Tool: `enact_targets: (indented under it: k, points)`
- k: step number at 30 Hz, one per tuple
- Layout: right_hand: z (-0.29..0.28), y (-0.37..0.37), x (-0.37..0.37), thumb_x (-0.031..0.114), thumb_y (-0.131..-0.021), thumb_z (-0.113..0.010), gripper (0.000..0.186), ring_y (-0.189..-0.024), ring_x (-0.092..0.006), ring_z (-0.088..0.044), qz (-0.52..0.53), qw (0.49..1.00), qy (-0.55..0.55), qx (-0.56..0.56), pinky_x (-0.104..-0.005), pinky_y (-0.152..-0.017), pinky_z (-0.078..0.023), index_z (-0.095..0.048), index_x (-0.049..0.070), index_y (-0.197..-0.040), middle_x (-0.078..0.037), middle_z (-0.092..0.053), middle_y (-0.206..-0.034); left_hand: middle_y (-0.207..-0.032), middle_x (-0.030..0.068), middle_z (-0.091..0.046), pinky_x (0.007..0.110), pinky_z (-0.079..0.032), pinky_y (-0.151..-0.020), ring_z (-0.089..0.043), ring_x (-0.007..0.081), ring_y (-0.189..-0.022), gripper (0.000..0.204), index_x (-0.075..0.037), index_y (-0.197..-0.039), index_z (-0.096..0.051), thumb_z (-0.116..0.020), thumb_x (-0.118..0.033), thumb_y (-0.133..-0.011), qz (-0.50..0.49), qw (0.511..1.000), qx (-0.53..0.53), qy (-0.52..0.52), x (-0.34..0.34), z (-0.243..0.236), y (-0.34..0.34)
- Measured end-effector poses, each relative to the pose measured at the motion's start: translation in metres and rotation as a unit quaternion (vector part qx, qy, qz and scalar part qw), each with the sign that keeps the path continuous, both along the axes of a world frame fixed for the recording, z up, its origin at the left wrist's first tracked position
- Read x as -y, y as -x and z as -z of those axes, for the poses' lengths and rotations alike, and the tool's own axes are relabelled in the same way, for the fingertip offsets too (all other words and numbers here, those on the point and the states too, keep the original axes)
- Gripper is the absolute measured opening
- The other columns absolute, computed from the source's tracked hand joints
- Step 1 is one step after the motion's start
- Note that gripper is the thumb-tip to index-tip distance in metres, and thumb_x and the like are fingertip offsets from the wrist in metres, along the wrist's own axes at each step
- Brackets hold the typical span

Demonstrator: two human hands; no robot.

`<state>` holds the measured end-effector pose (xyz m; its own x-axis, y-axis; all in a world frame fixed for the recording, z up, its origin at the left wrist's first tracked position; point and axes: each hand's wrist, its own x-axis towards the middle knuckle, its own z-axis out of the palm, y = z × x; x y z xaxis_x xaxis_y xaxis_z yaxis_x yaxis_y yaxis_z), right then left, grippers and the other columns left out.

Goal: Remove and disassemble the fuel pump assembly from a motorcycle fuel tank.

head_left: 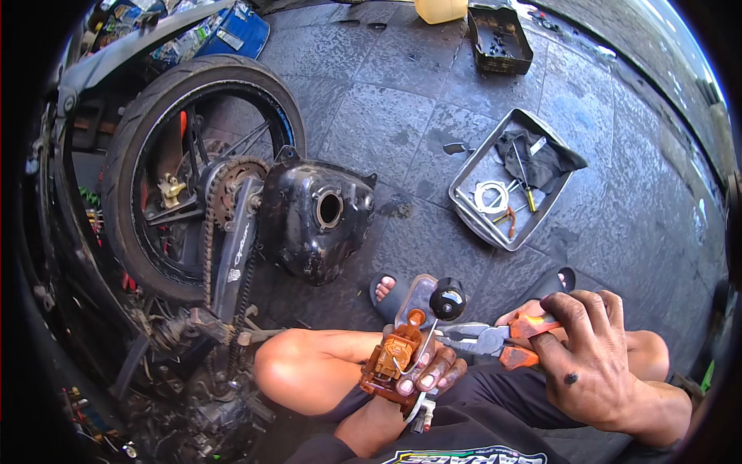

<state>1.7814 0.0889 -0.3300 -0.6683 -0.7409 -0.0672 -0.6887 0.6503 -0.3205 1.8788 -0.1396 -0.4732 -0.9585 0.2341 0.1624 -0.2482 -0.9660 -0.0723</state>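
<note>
My left hand point(437, 373) is closed around a fuel pump unit point(396, 357) with an orange-brown body, held above my lap. A round black float point(447, 300) sits at its top on a bent metal wire arm. A short cable with a white connector point(427, 410) hangs below the fingers. My right hand point(593, 357) grips pliers point(488, 340) by their orange handles. Their jaws point left and reach the float's wire arm; whether they pinch it I cannot tell. The fingers of both hands are dark with grime.
At left stands a motorcycle's rear wheel point(127, 131) with its chain and swingarm. Beside it lies a black fuel tank point(352, 232) with a round opening. A grey tray point(498, 238) holds a metal ring, tools and black cloth. Farther back are a dark bin point(525, 63) and a yellowish container point(440, 9).
</note>
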Motion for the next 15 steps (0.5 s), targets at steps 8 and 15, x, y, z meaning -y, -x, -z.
enact_targets:
  k: [8, 15]
  points:
    - [0.001, -0.014, 0.011, 0.021, -0.065, -0.067, 0.025, -0.102, -0.0304, -0.056, 0.017, 0.998, 0.000, -0.065, -0.0477, -0.081, -0.040, -0.068, 0.005, -0.084, -0.015, -0.057, -0.117, -0.069, -0.0017, -0.070, 0.031, -0.038, -0.080, -0.065, 0.0134, -0.083, 0.047, -0.005, -0.106, -0.063, -0.040, -0.045, -0.105, 0.029, 0.999, 0.027, 0.032, 0.008, -0.001, -0.006]
    - [-0.003, -0.023, 0.018, 0.020, -0.063, -0.069, 0.020, -0.100, -0.0290, -0.058, 0.042, 0.997, 0.029, -0.063, -0.0469, -0.080, -0.041, -0.069, 0.007, -0.079, -0.013, -0.060, -0.114, -0.069, -0.0016, -0.070, 0.031, -0.039, -0.079, -0.065, 0.0134, -0.083, 0.047, -0.004, -0.106, -0.064, -0.040, -0.045, -0.105, 0.064, 0.995, 0.053, 0.051, 0.009, 0.002, -0.013]
